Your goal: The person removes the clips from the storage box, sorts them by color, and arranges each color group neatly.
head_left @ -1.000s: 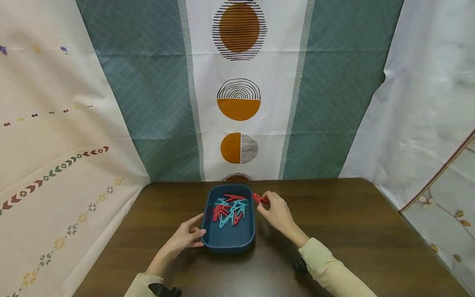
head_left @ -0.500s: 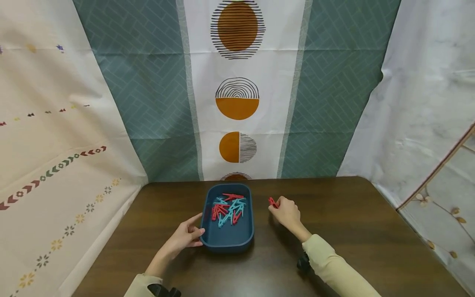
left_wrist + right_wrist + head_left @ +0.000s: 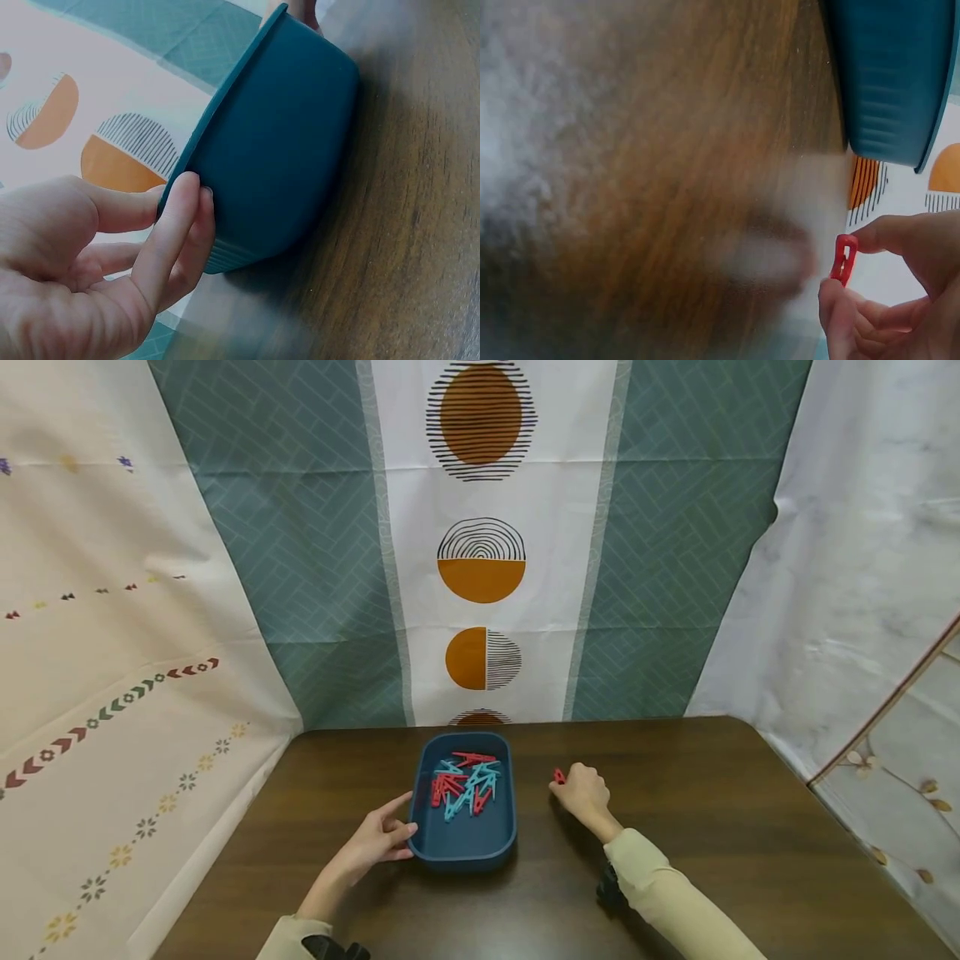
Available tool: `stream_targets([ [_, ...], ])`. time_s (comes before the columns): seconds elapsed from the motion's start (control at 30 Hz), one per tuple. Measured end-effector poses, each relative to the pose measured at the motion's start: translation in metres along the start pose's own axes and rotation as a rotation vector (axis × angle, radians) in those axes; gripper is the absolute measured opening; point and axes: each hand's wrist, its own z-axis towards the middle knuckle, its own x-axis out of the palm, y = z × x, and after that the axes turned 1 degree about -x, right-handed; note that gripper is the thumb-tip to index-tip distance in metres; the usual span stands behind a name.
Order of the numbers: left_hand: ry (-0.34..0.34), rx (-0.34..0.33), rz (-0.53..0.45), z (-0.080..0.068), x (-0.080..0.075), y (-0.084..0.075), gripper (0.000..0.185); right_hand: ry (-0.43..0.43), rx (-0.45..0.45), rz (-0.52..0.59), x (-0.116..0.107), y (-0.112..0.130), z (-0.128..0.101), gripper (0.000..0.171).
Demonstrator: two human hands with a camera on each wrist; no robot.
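A dark blue tray [image 3: 461,847] sits on the brown table and holds several red and teal clothespins [image 3: 465,781]. My left hand [image 3: 382,837] rests against the tray's left wall [image 3: 285,150], fingers nearly straight along its rim. To the right of the tray, low over the table, my right hand [image 3: 581,791] pinches a red clothespin [image 3: 558,776] between thumb and fingertips. The right wrist view shows that red clothespin [image 3: 844,259] held in the fingertips, with the tray [image 3: 892,75] a short way off.
The dark wooden table [image 3: 750,827] spreads wide to the right of the tray. Patterned curtains [image 3: 480,543] hang close behind the table's far edge and along both sides.
My right hand has carried the red clothespin from the tray's right rim rightward and down toward the table. The left hand has stayed on the tray.
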Motion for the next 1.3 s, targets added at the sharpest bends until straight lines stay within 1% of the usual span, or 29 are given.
stream_targets([
  [0.23, 0.007, -0.021, -0.018, 0.000, -0.001, 0.000, 0.073, -0.022, -0.024, 0.012, 0.004, -0.003, 0.005, 0.047],
  [0.4, 0.000, -0.004, -0.008, 0.000, 0.000, 0.001, 0.071, -0.042, -0.032, 0.042, 0.005, -0.006, 0.008, 0.046],
  [0.5, -0.009, 0.000, 0.003, 0.000, 0.001, 0.001, 0.070, -0.045, -0.021, 0.037, 0.003, -0.008, 0.007, 0.045],
  [0.6, -0.012, -0.006, 0.004, 0.000, 0.001, 0.002, 0.070, -0.044, -0.006, 0.026, -0.001, -0.010, 0.006, 0.040],
  [0.7, -0.015, -0.008, 0.007, -0.001, 0.001, 0.001, 0.071, -0.073, -0.027, 0.021, -0.007, -0.008, 0.004, 0.032],
  [0.8, -0.021, -0.006, 0.018, 0.000, 0.000, 0.000, 0.071, -0.114, -0.089, 0.039, -0.013, -0.002, 0.003, 0.030],
  [0.9, -0.025, -0.002, 0.025, -0.001, 0.000, 0.000, 0.070, -0.134, -0.168, 0.076, -0.016, 0.008, 0.002, 0.021],
  [1.03, -0.025, 0.001, 0.016, -0.002, 0.001, -0.001, 0.068, -0.170, -0.286, 0.119, -0.014, 0.022, -0.001, 0.009],
  [1.13, -0.032, 0.004, 0.010, -0.002, 0.003, -0.001, 0.068, -0.198, -0.382, 0.131, -0.011, 0.033, -0.004, 0.006],
  [1.2, -0.040, 0.002, 0.009, -0.003, 0.003, -0.001, 0.069, -0.197, -0.439, 0.140, -0.008, 0.039, -0.005, 0.006],
  [1.3, -0.047, -0.010, -0.003, -0.003, 0.003, 0.000, 0.068, -0.170, -0.505, 0.140, -0.004, 0.047, -0.007, 0.009],
])
